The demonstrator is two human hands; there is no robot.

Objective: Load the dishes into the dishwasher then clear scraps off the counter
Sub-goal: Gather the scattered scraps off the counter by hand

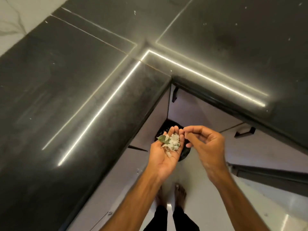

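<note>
My left hand (164, 157) lies palm up in front of the counter's inner corner and carries a small heap of white food scraps (174, 142) with a green leaf (162, 138). Beside it, my right hand (206, 147) has its fingers curled, thumb and forefinger meeting next to the left fingertips; I see nothing between them. Both hands hover above a black bin (166, 126) on the floor, which they mostly hide. The black L-shaped counter (83, 80) carries a few pale specks, one near its inner corner (171, 70). No dishes or dishwasher racks are in view.
Grey cabinet fronts with black handles (245, 132) stand under the counter on both sides of the corner. A dark horizontal edge (266, 175) juts out low on the right. My bare feet (180, 194) stand on a pale glossy floor.
</note>
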